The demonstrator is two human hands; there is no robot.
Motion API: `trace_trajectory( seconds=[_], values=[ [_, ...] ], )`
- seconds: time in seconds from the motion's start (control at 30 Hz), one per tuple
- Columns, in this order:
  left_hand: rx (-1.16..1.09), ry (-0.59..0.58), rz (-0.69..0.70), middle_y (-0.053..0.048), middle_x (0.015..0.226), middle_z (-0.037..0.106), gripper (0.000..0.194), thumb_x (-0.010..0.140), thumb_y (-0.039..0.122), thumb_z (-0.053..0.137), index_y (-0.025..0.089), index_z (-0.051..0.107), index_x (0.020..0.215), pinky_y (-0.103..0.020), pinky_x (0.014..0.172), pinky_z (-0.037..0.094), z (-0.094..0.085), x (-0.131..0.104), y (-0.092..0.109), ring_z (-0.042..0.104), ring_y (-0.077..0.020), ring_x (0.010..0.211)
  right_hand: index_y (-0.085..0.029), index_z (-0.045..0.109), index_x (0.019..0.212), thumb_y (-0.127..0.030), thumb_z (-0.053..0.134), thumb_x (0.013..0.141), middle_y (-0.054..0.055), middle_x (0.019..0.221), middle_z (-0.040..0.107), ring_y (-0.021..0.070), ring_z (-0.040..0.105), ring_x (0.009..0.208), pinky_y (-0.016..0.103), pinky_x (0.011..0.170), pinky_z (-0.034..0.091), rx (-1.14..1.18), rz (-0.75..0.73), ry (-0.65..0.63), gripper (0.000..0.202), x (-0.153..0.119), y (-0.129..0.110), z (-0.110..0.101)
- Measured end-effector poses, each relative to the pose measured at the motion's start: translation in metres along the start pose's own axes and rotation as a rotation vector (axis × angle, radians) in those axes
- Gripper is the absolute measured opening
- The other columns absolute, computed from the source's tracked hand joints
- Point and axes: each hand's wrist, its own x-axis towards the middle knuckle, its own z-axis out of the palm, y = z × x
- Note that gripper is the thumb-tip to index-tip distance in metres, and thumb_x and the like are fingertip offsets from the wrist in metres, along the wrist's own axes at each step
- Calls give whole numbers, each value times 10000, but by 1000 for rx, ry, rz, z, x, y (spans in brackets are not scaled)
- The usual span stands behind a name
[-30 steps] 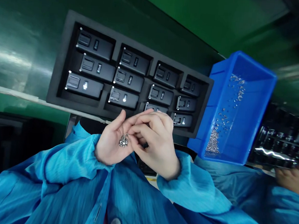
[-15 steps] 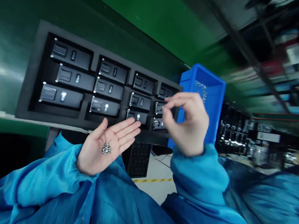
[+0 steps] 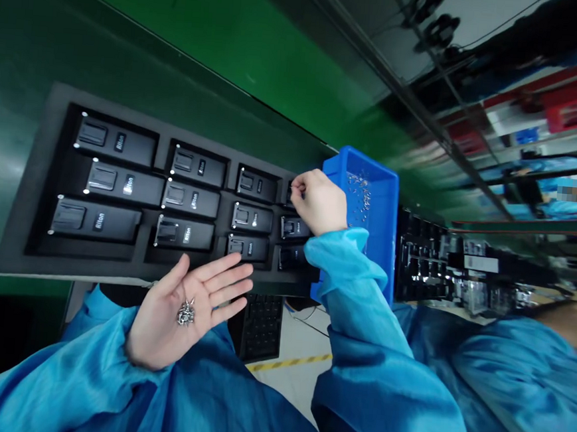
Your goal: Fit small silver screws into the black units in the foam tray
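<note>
My left hand (image 3: 188, 308) lies palm up with its fingers spread, below the front edge of the black foam tray (image 3: 21, 221). A small heap of silver screws (image 3: 185, 312) rests loose on its palm. My right hand (image 3: 317, 201) is closed in a pinch over the top device in the tray's right-hand column and covers most of it. Whatever is between its fingertips is too small or hidden to make out. Black devices (image 3: 124, 142) marked "Riton" sit in rows in the tray, with bright silver dots at their left-end corners.
Right of the tray stands a blue bin (image 3: 381, 236) with small metal pieces scattered inside. Beyond it are more black parts (image 3: 420, 253). A co-worker's blue sleeve (image 3: 522, 354) is at the right. The tray lies on a green bench (image 3: 190, 68).
My right hand has moved from above the right-hand column down onto its top device, still pinching. My left hand stays palm up with the screws. The view has shifted.
</note>
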Motion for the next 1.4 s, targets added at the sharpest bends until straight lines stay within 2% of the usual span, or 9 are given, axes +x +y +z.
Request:
trace_trajectory(
  seconds=[0.17, 0.33, 0.6, 0.77, 0.93, 1.13, 1.4],
  values=[
    [21, 33, -11, -135, 1445, 548, 624, 1021, 526, 276, 112, 542, 1405, -392, 1092, 448, 1, 0, 3, 594, -242, 1266, -171, 645, 887, -146, 457, 852, 104, 925, 645, 209, 556, 781, 335, 681, 380, -32, -69, -7, 193, 3, 1, 3],
    [39, 30, -17, -133, 1406, 589, 625, 1030, 505, 236, 107, 558, 1389, -383, 1082, 463, 3, 3, 4, 618, -229, 1231, -169, 669, 915, -173, 445, 891, 114, 938, 652, 225, 576, 793, 362, 711, 429, -1, -97, 7, 225, 3, 3, 6],
    [42, 63, -8, -146, 1394, 596, 618, 1027, 501, 266, 93, 552, 1393, -403, 1084, 466, 3, 2, 5, 623, -239, 1222, -188, 668, 1119, -196, 386, 960, 95, 1076, 647, 214, 632, 976, 357, 849, 525, 191, -107, 85, 325, -24, 5, 7],
    [49, 80, -7, -149, 1379, 610, 620, 1027, 496, 264, 87, 534, 1407, -408, 1082, 467, 3, 3, 3, 636, -237, 1196, -202, 668, 1133, -165, 380, 939, 94, 1105, 625, 215, 617, 1042, 386, 922, 527, 301, -89, 97, 348, -31, 4, 8],
    [55, 68, -7, -144, 1340, 640, 616, 1032, 483, 243, 87, 544, 1397, -411, 1064, 484, 6, 4, 2, 653, -228, 1163, -192, 648, 1164, -100, 419, 861, 101, 1113, 594, 225, 582, 1105, 426, 1015, 494, 362, -51, 78, 391, -28, 9, 15],
    [73, 93, 4, -134, 1320, 655, 603, 1039, 456, 220, 95, 554, 1388, -420, 1049, 499, 8, -1, 2, 656, -228, 1157, -197, 621, 1240, -86, 445, 822, 125, 1165, 579, 288, 549, 1110, 504, 979, 483, 320, 10, 50, 468, -33, 9, 13],
    [114, 11, 18, -123, 1340, 644, 579, 1043, 424, 208, 121, 517, 1428, -410, 1083, 474, 6, -5, 4, 641, -217, 1190, -173, 616, 1257, -74, 401, 847, 129, 1208, 596, 284, 552, 1091, 469, 927, 498, 279, 26, 38, 473, -35, 4, 5]
  ],
)
